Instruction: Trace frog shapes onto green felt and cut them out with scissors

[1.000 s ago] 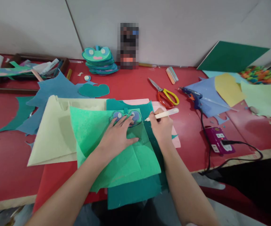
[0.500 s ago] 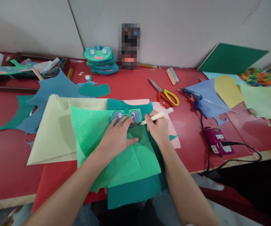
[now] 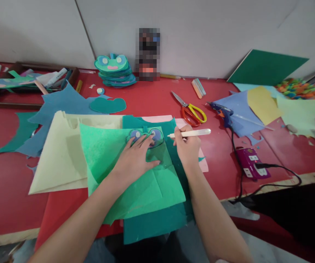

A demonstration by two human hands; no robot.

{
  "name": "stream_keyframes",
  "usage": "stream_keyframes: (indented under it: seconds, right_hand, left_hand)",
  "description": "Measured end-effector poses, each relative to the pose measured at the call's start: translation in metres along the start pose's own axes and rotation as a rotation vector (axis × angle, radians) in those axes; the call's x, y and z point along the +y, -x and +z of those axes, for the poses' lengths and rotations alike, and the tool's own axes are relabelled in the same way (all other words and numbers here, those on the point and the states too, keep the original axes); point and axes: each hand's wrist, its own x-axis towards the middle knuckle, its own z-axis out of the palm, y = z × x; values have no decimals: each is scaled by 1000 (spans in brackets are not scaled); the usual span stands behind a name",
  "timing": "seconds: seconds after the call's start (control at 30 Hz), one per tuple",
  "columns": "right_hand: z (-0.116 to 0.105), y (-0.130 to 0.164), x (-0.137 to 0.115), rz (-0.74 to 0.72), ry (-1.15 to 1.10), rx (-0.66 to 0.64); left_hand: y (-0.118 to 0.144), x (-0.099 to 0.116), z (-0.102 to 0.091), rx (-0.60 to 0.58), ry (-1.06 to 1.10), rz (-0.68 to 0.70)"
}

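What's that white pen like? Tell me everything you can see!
The white pen is slim and looks like smooth plastic, with a narrow pointed tip and a rounded back end. It lies nearly level in the right hand, pinched by the fingers. Its tip points left, over the teal sheet; I can't tell whether they touch.

I see scissors (image 3: 185, 105) lying open-handled just left of a blue glue gun (image 3: 227, 114), with a purple power socket (image 3: 252, 164) nearer me. Far to my left, a dark tray (image 3: 9, 105) holds markers (image 3: 56, 77).
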Motion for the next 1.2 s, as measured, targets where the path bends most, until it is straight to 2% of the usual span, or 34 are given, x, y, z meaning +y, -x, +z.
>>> stream_keyframes:
  seconds: [0.13, 0.27, 0.43, 0.57, 0.7, 0.83, 0.9, 1.03, 1.2]
  right_hand:
    - [-10, -8, -7, 98, -312, -17]
    - [-28, -12, -29, 203, -631, -28]
    - [-43, 0, -70, 220, -740, -127]
    - [-31, 10, -89, 218, -680, -202]
    - [1, 11, -78, 230, -686, -191]
    - [35, 13, -52, 377, -737, -114]
    - [45, 16, -43, 386, -722, -77]
    - [52, 25, -36, 254, -675, -74]
    - [50, 30, -34, 180, -628, -99]
  left_hand:
    - [0, 0, 0, -11, -6, -8]
    - [1, -1, 1, 8, -10, 14]
    - [2, -3, 4, 29, 5, 26]
    - [2, -5, 6, 37, 6, 20]
    - [2, -6, 8, 79, 16, 44]
    - [2, -8, 8, 124, 62, 89]
    - [2, -9, 8, 154, 117, 95]
    - [4, -9, 7, 184, 157, 98]
    - [20, -10, -3, 133, -82, 134]
